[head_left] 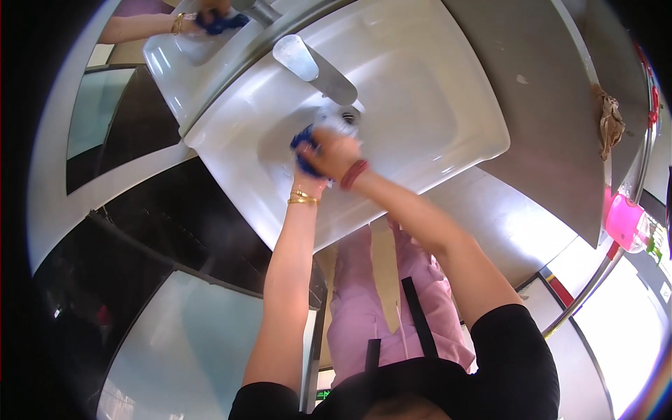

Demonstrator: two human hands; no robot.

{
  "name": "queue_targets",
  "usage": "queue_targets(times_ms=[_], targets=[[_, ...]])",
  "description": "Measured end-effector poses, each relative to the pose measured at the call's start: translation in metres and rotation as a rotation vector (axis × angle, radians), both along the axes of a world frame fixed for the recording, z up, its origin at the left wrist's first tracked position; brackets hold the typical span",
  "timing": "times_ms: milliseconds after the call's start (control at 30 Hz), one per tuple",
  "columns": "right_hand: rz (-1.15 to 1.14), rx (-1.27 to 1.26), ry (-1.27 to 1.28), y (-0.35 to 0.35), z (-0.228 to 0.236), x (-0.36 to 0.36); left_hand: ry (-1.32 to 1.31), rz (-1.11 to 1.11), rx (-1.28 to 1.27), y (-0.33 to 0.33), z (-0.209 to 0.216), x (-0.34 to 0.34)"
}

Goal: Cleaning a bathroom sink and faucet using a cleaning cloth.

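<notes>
Over the white washbasin (448, 150), my two hands are pressed together on a wet-looking, bunched dark blue cloth (302, 138). My right hand (337, 152), with a red band at its wrist, lies on top with its fingers closed over the cloth. Beneath it is my left hand (313, 183), gold bracelets at the wrist, closed around the same cloth; most of its fingers are hidden. Motion blurs both hands a little. A metal tap (329, 80) reaches over the basin just beyond them, and the drain (348, 117) shows beside my right hand.
A mirror (203, 59) at upper left reflects the basin, a hand and the blue cloth. On the right, a brown rag (610, 122) hangs by a grey panel (539, 105), above a pink plastic bottle (625, 222) near a metal rail (584, 297).
</notes>
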State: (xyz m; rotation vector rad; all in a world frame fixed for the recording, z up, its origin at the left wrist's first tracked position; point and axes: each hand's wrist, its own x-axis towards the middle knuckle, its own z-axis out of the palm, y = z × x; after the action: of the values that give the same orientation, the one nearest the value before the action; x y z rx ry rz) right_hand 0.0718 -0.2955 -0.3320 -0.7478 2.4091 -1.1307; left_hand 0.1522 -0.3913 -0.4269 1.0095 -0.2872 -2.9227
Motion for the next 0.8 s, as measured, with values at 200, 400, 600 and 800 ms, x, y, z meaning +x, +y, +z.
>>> queue_targets(times_ms=[200, 400, 600, 800], targets=[[-0.441, 0.317, 0.404, 0.061, -0.056, -0.086, -0.535, -0.310, -0.679, 0.015, 0.075, -0.004], [-0.239, -0.016, -0.133, 0.053, -0.088, -0.045, -0.469, -0.185, -0.333, 0.049, 0.057, -0.037], [0.127, -0.337, -0.324, -0.008, 0.030, 0.038, 0.232, -0.093, -0.102, -0.005, 0.003, 0.003], [-0.241, 0.251, 0.033, 0.037, -0.041, -0.050, -0.276, -0.106, -0.288, 0.025, 0.067, -0.011]])
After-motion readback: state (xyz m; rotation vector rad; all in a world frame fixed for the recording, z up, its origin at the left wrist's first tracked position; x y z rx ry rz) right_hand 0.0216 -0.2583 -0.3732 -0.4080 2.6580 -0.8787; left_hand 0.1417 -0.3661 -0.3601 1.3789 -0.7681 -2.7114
